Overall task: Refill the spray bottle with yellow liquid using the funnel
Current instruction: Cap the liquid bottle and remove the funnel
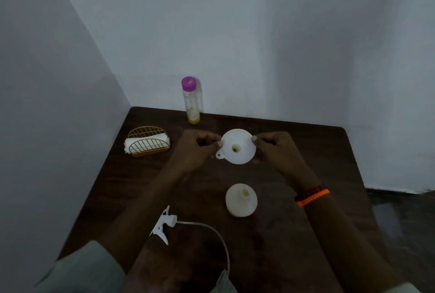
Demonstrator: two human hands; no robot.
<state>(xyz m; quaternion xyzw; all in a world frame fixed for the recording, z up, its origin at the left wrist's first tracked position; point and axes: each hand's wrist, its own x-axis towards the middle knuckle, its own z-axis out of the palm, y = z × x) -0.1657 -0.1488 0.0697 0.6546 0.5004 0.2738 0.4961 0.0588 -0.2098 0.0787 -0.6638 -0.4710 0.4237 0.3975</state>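
A white funnel (238, 146) hangs over the middle of the dark wooden table (317, 151), mouth facing up. My left hand (197, 149) pinches its left rim and my right hand (274, 149) pinches its right rim. Nearer to me stands the open spray bottle (241, 200), pale and round, its neck uncovered. The white trigger sprayer head (163, 224) lies on the table at the left front, its thin tube curving toward me. A tall clear bottle (191, 100) with a purple cap and a little yellow liquid at the bottom stands at the table's back edge.
A gold wire napkin holder (148, 143) with white napkins sits at the back left. Pale walls close in behind and to the left of the table. Dark floor shows beyond the table's right edge.
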